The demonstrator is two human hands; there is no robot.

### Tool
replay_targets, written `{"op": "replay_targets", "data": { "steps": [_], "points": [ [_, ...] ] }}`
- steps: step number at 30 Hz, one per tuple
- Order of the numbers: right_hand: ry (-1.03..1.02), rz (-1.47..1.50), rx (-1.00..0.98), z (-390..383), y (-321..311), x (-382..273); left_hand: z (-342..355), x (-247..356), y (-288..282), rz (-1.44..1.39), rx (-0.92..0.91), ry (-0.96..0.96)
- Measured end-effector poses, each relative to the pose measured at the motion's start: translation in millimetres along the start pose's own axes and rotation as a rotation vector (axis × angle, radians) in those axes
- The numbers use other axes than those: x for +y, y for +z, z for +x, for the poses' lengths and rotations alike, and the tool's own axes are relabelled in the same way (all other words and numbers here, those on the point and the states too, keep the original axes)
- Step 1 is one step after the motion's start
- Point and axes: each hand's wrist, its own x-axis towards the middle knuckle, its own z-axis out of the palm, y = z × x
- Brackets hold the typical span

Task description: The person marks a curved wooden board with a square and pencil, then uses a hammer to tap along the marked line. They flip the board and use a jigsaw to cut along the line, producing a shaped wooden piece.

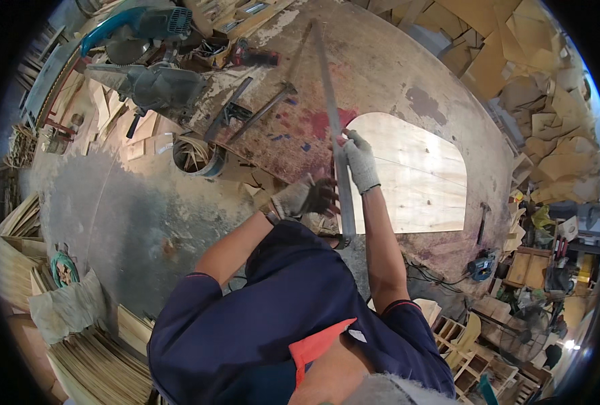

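A long, flat metal bar (329, 94) slants across the worktable, its near end close to my body. My right hand (360, 162), in a pale work glove, is closed around the bar at about its middle. My left hand (303, 197), in a glove with dark fingers, is beside the bar's near part with its fingers apart; whether the fingertips touch it I cannot tell. Under my right forearm and along the bar lies a pale plywood panel (418, 179) with rounded corners, its left edge partly hidden by the bar.
Two bar clamps (263, 113) lie on the table (381, 81) beyond my left hand. Farther left are a teal mitre saw (144, 74), a red drill (256, 57) and a bucket of offcuts (198, 155). A blue power tool (482, 265) is at the right edge. Scrap sheets (550, 135) pile up beyond.
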Motion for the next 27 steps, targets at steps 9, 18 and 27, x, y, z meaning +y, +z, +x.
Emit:
{"op": "replay_targets", "data": {
  "steps": [9,18,27],
  "points": [
    [0.385,0.033,-0.065,-89,-19,75,-59,84,-74,0.349,0.753,0.141],
    [0.335,0.183,0.37,-238,-131,104,-109,265,-122,1.911,1.467,-0.39],
    [0.184,0.303,0.851,-305,-110,103,47,223,-153,2.667,1.055,0.084]
  ]
}}
